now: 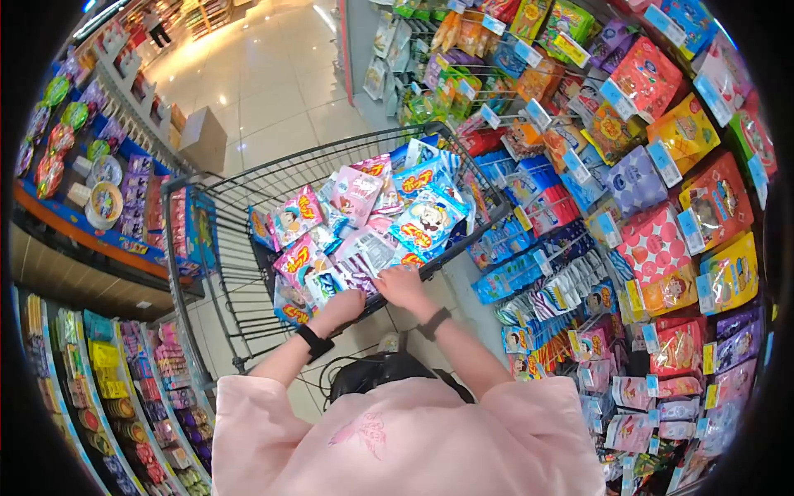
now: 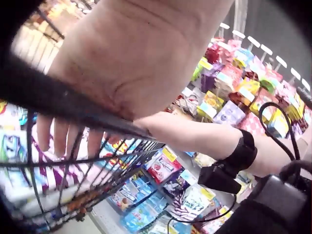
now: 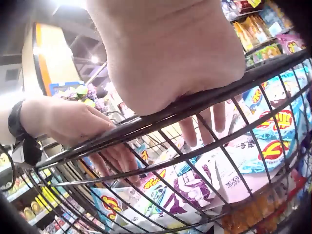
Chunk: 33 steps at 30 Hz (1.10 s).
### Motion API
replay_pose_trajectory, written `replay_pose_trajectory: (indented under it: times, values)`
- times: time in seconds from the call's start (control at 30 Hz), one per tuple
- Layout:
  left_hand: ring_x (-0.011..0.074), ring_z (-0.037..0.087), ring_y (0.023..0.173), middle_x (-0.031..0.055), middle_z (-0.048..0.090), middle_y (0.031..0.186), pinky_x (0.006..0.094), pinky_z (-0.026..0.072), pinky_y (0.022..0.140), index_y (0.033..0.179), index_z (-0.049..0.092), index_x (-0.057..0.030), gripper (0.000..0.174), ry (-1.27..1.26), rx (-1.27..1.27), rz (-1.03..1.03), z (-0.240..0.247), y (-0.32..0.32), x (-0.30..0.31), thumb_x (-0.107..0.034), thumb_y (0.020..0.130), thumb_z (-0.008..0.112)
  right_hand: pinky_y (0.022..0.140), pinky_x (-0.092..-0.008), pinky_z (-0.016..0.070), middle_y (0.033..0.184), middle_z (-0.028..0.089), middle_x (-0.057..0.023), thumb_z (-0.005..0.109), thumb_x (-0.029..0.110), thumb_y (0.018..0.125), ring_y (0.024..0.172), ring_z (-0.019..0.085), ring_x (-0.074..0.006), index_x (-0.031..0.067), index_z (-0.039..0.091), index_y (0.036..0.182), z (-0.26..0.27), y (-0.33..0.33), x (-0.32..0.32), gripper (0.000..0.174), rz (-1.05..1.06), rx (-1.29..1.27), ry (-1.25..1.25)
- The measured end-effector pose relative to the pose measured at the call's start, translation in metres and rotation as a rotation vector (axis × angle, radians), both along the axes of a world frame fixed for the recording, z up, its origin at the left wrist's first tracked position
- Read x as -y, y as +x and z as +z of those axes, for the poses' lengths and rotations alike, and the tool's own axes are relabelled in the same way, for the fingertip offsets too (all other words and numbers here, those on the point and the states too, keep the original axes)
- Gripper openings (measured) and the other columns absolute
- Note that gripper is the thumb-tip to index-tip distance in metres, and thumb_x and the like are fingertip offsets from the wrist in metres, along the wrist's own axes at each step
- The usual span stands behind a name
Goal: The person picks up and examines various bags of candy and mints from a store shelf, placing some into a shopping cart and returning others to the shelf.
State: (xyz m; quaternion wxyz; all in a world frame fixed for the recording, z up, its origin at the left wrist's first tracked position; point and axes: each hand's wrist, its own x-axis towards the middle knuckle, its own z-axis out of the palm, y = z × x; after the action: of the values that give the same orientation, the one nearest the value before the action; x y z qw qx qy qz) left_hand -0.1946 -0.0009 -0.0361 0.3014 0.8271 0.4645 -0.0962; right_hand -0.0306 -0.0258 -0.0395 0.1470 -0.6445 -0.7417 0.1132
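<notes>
A wire shopping cart with a black rim point(image 3: 273, 72) stands before me, heaped with candy bags. Blue cartoon bags point(image 1: 430, 219) lie on its right side; pink bags point(image 1: 357, 195) fill the middle and left. My left hand point(image 1: 343, 307) rests over the near rim, its fingers hanging down inside the wires. Beside it, my right hand point(image 1: 400, 285) lies across the same rim with its heel on the bar, fingers pointing down at the bags. A white and purple bag point(image 3: 192, 194) shows behind the wires below the fingers. Neither hand holds a bag.
Racks of hanging candy bags point(image 1: 645, 248) rise close on the right. On the left stand a display counter point(image 1: 161, 285) and low shelves point(image 1: 107, 364). A cardboard box point(image 1: 204, 139) sits beyond the cart on the tiled floor point(image 1: 273, 91). Far off stands a person point(image 1: 154, 28).
</notes>
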Motion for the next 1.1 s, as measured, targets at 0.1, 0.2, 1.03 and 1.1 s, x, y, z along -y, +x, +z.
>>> replay_pose_trajectory:
  times: [0.1,0.2,1.03,1.1]
  values:
    - [0.0335,0.059,0.072,0.0168,0.061,0.078,0.0439,0.0465,0.065,0.079,0.06,-0.0026,0.024,0.104,-0.055,-0.071,-0.015,0.003,-0.056,-0.022,0.074,0.046,0.082,-0.043,0.0326,0.077,0.06,-0.0087,0.046,0.035,0.078,0.082,0.055,-0.0248,0.0084,0.061,0.073,-0.008,0.002,-0.003,0.031,-0.007,0.017,-0.059]
    - [0.0358,0.058,0.077,0.0194,0.06,0.083,0.0436,0.0465,0.068,0.085,0.057,-0.0006,0.03,0.262,-0.009,0.144,-0.042,0.003,-0.097,-0.025,0.069,0.054,0.082,-0.04,0.0326,0.072,0.06,-0.0079,0.047,0.035,0.077,0.078,0.056,-0.0247,0.0082,0.062,0.07,-0.005,0.004,-0.001,0.031,-0.003,-0.021,-0.058]
    - [0.0264,0.058,0.064,0.013,0.059,0.07,0.0354,0.0446,0.054,0.085,0.057,-0.0037,0.018,0.112,0.012,0.207,-0.223,-0.12,-0.183,-0.017,0.074,0.05,0.078,-0.0367,0.0346,0.071,0.057,-0.0086,0.042,0.032,0.08,0.08,0.051,-0.0256,0.0064,0.06,0.07,-0.006,0.013,0.016,0.033,0.061,-0.072,0.045]
    - [0.0179,0.05,0.058,0.0097,0.052,0.073,0.0335,0.0397,0.05,0.095,0.053,-0.0003,0.024,-0.179,0.685,0.696,-0.098,-0.066,-0.126,-0.012,0.075,0.047,0.081,-0.0373,0.0341,0.076,0.057,-0.0095,0.046,0.033,0.079,0.083,0.05,-0.0267,0.0059,0.059,0.076,0.001,0.02,0.019,0.031,0.08,-0.151,-0.063]
